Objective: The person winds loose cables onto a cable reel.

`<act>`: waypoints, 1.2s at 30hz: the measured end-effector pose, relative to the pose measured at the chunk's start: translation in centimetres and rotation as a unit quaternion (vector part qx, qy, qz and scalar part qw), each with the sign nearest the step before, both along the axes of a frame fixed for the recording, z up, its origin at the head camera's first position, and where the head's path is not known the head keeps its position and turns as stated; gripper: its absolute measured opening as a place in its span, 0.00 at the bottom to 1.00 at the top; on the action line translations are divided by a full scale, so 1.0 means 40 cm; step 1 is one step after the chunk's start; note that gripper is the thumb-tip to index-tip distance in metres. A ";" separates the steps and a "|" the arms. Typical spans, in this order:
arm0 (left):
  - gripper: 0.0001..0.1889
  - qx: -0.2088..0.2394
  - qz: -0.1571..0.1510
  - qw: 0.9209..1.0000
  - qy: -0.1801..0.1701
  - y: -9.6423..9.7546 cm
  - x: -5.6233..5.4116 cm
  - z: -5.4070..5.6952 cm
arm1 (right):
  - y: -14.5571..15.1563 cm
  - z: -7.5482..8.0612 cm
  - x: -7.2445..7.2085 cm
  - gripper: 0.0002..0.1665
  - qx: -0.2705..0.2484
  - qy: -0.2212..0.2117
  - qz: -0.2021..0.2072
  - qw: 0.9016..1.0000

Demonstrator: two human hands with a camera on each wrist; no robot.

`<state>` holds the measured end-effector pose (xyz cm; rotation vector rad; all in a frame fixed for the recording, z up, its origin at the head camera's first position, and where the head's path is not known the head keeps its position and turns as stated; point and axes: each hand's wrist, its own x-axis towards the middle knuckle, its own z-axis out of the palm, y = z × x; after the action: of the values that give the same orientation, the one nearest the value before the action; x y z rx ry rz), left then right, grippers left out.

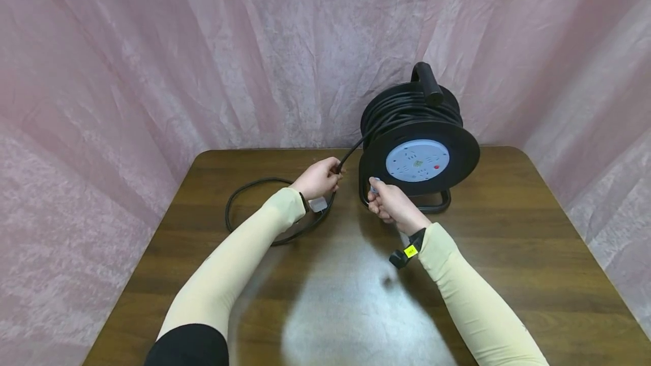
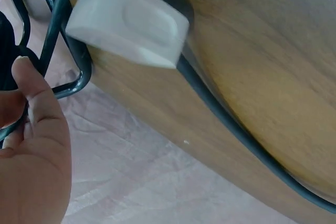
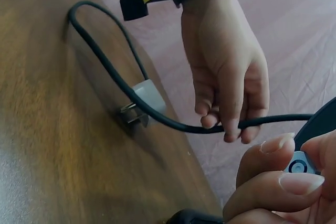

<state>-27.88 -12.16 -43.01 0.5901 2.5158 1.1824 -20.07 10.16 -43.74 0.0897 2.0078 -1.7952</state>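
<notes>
A black cable reel with a pale blue socket panel stands upright at the back of the table. From its drum a black cable runs down to my left hand, which pinches it between thumb and fingers, as the right wrist view also shows. My right hand grips a small pale blue knob at the lower left of the reel's face; the fingers hide most of it. Beside my left wrist, a white plug with metal pins lies on the table at the cable's end.
The loose cable makes a loop on the left of the wooden table. The reel has a black carrying handle on top and a tubular foot. A pink curtain hangs behind the table.
</notes>
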 end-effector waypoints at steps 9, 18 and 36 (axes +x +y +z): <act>0.10 0.023 -0.013 0.999 -0.022 0.014 0.004 -0.009 | -0.016 0.020 -0.006 0.34 -0.003 0.019 0.004 1.000; 0.10 0.024 -0.014 0.999 -0.041 0.011 0.004 -0.009 | -0.029 0.054 -0.011 0.34 0.003 0.023 0.008 1.000; 0.13 -0.032 -0.047 0.998 -0.011 0.000 0.015 -0.014 | -0.029 0.123 -0.018 0.35 -0.003 0.061 0.020 0.998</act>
<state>-27.30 -12.14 -43.58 0.6672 2.4690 1.0655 -20.78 9.01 -38.83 -0.0640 2.0709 -1.8216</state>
